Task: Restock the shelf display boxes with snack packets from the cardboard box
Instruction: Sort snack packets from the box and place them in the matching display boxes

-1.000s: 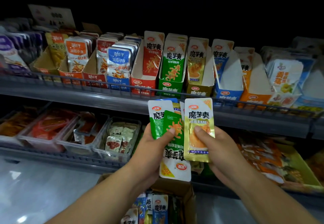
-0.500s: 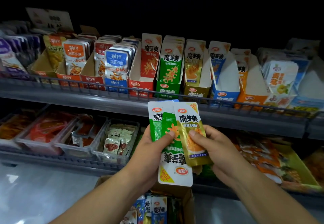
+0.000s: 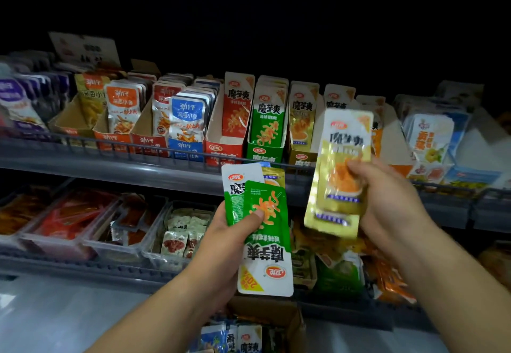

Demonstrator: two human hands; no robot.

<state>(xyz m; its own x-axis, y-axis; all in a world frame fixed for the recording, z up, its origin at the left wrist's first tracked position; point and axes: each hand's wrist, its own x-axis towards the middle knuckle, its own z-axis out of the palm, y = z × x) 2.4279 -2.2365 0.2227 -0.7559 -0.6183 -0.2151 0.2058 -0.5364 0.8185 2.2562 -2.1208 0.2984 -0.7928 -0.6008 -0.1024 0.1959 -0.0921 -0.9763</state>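
My left hand [image 3: 229, 235] grips a small fan of green snack packets [image 3: 262, 231], one of them upside down, below the upper shelf rail. My right hand [image 3: 387, 197] pinches yellow snack packets [image 3: 338, 175], lifted up in front of the yellow display box [image 3: 302, 128]. That box stands on the upper shelf between a green display box [image 3: 266, 128] and a blue one hidden behind the raised packets. The open cardboard box [image 3: 276, 314] sits at the bottom centre with more packets inside.
The upper shelf [image 3: 110, 164] has a wire front rail and a row of display boxes: orange, red, blue fish snacks at left, a red box [image 3: 232, 128], others at right. Clear plastic bins [image 3: 177, 231] fill the lower shelf. Above is dark.
My right hand has pulled the yellow packets away from the stack in my left hand and raised them up and to the right, toward the upper shelf. The left hand stays put.
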